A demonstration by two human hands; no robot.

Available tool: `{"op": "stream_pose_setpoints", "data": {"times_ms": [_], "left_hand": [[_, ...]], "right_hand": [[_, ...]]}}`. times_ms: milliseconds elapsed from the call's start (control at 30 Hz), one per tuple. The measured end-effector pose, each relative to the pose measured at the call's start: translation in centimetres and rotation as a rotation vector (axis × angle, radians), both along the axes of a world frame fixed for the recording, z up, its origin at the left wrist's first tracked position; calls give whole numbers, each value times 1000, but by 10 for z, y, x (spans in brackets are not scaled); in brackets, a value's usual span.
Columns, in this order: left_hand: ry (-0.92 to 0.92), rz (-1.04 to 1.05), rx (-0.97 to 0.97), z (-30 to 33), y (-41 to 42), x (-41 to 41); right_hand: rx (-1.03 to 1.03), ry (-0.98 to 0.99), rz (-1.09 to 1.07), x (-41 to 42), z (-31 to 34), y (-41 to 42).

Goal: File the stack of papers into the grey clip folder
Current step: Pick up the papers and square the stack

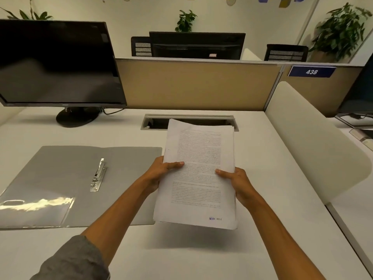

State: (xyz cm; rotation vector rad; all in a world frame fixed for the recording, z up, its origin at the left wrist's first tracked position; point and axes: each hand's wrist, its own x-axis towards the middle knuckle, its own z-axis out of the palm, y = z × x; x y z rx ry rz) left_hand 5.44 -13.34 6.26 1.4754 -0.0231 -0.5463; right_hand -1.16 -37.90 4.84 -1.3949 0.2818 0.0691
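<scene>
Partly, papers (pixel 198 174) hide hands' fingers (pixel 175 164)

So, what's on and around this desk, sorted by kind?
Monitors: 3
Plants: 3
Chairs: 2
Folder: 1
Paper stack: 1, held by both hands
Number sign: 1
Total: 11

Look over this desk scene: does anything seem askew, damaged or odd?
Nothing is damaged or spilled. The stack of papers, held above the desk by both hands, is slightly uneven, with sheet edges fanned at its right side.
</scene>
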Motion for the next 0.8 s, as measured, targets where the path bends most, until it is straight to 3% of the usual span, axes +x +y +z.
{"op": "stream_pose_setpoints", "data": {"times_ms": [567,800], "left_hand": [[-287,111,-39,-1,-4,-5],[-322,110,6,-9,-13,-8]], "right_hand": [[-141,-243,-149,-7,11,9],[-193,-213,-151,-11,1,13]]}}
